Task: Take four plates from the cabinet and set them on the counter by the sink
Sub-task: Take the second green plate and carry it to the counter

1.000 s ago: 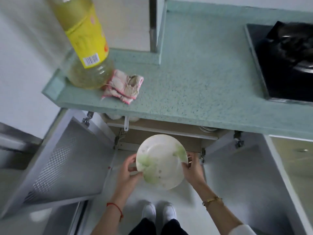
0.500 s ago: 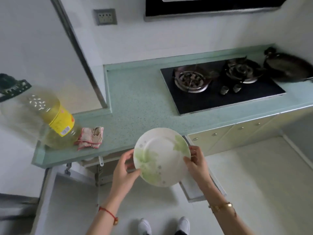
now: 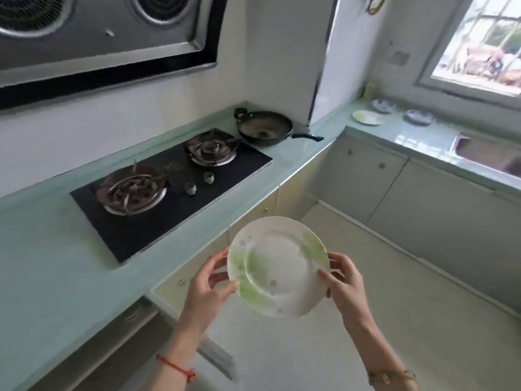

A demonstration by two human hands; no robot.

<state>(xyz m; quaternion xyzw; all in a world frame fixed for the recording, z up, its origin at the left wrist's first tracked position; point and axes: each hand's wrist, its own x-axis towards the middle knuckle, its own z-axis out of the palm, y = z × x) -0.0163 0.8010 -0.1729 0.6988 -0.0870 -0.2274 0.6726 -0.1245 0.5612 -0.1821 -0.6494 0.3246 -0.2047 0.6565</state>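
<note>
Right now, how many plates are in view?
4. A carried plate sits between the left hand and right hand. Three lie on the counter near the sink: green plate, blue plate, second blue plate. Others may be hidden.

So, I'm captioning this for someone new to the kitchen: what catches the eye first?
The green-printed plate, low in the middle, gripped at its rim by the left hand and right hand. Behind it, on the counter, sit a black gas hob and a dark wok. Far right, more plates lie beside the sink.
</note>
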